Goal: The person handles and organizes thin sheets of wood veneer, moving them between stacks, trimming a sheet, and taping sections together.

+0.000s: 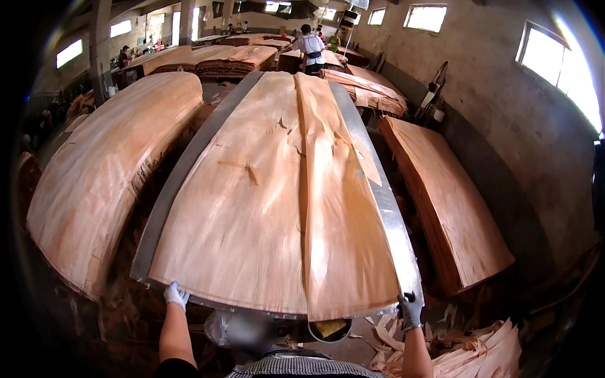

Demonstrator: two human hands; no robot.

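At the near bench (372, 183) edge, both gloved hands, left hand (175, 295) and right hand (410, 309), are pinching the thin pale-orange wood veneer sheets' (252, 208) corners, squaring them; next probably calls for an even two-handed pull.

Long grey metal table (189, 157) carries two overlapping veneer sheets (252, 208); far end too distant to judge.

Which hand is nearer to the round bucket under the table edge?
Right. The right hand grips the table corner just right of the bucket; the left hand is far to its left, at the veneer's near-left edge.
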